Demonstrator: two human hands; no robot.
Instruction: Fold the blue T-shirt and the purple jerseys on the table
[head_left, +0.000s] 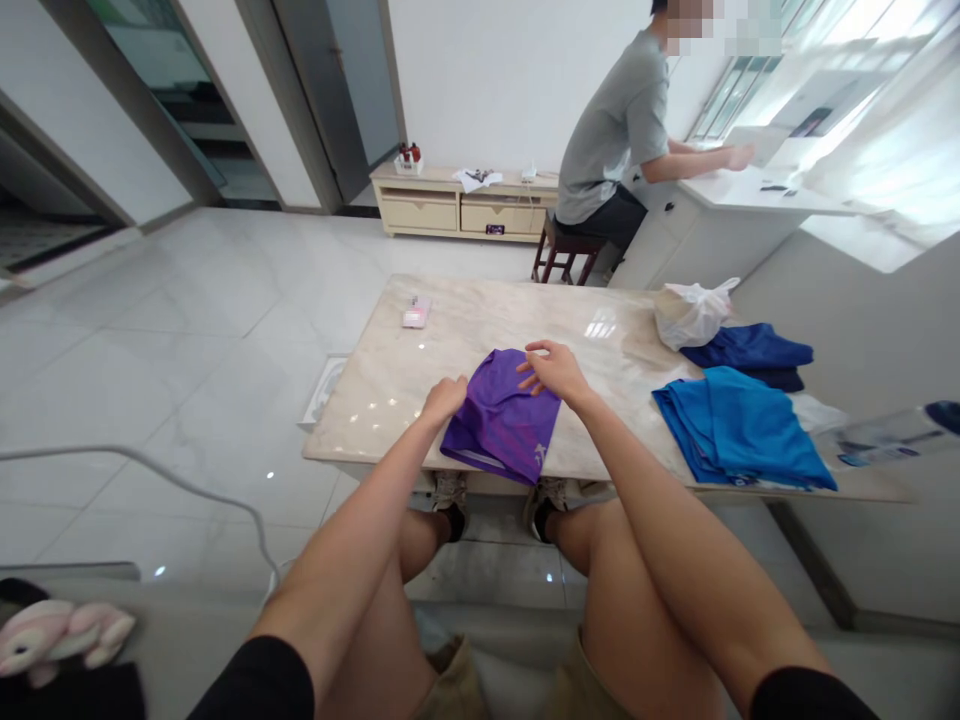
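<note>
Two bare hands at a purple garment on the marble-patterned table

Left hand is nearly closed, fingers curled in at the garment's left edge; its fingertips are hard to make out, so how firmly it grips I cannot tell. Right hand is fairly open, fingers spread over the upper right part, which it partly hides; whether every finger touches the fabric is unclear. The garment lies at the table's near edge, its white logo at the lower right corner.

Beneath the table, the shoes are partly covered, and a white box on the floor is cut off by the tabletop. To the right, a clear bottle with a dark cap is blurred. A white plastic bag hides its contents, near dark blue fabric and bright blue fabric. On the low cabinet, a small white holder contains dark red bottles. Beyond, a person in grey sits at a white desk, face obscured
</note>
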